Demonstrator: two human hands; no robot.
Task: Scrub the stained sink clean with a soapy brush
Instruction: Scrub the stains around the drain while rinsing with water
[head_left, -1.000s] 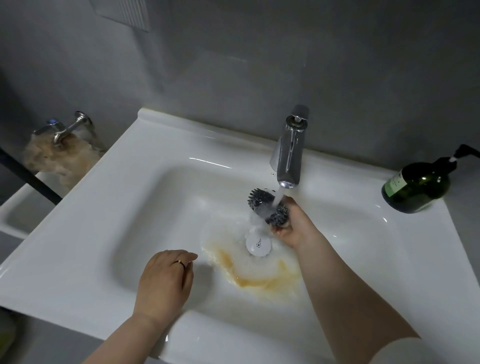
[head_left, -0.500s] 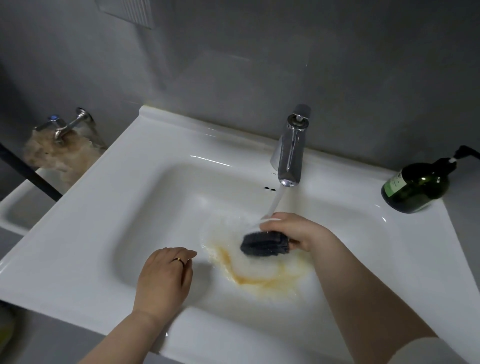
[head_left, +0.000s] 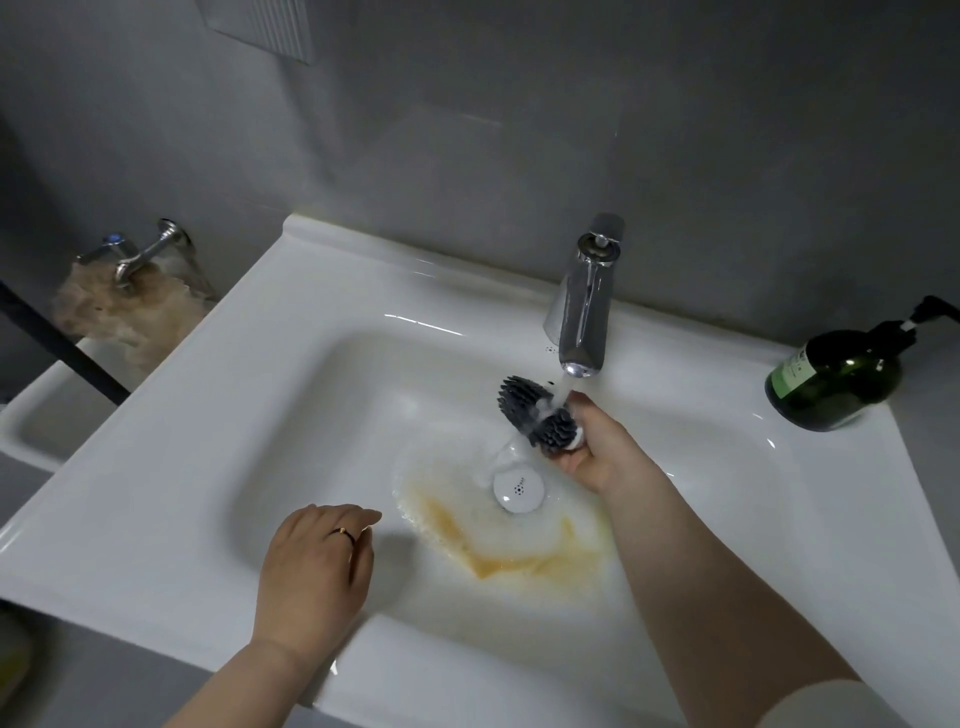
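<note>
A white sink (head_left: 218, 415) has an orange-brown stain (head_left: 498, 556) on the basin floor in front of the white drain plug (head_left: 518, 487). My right hand (head_left: 597, 447) grips a dark grey bristle brush (head_left: 535, 413) and holds it bristles-up under the running water from the chrome faucet (head_left: 584, 306). Foamy water spreads around the drain. My left hand (head_left: 317, 566), with a ring on one finger, rests flat on the sink's front rim, fingers straight.
A dark green pump bottle (head_left: 836, 379) stands on the sink's right rear corner. A wall tap (head_left: 132, 254) with a tan fuzzy cloth (head_left: 130, 317) hangs at the left above a lower white basin (head_left: 36, 415). A grey wall rises behind.
Half a second ago the brush was down on the basin floor over the stain. My right hand has lifted it back up under the faucet stream. My left hand has stayed put.
</note>
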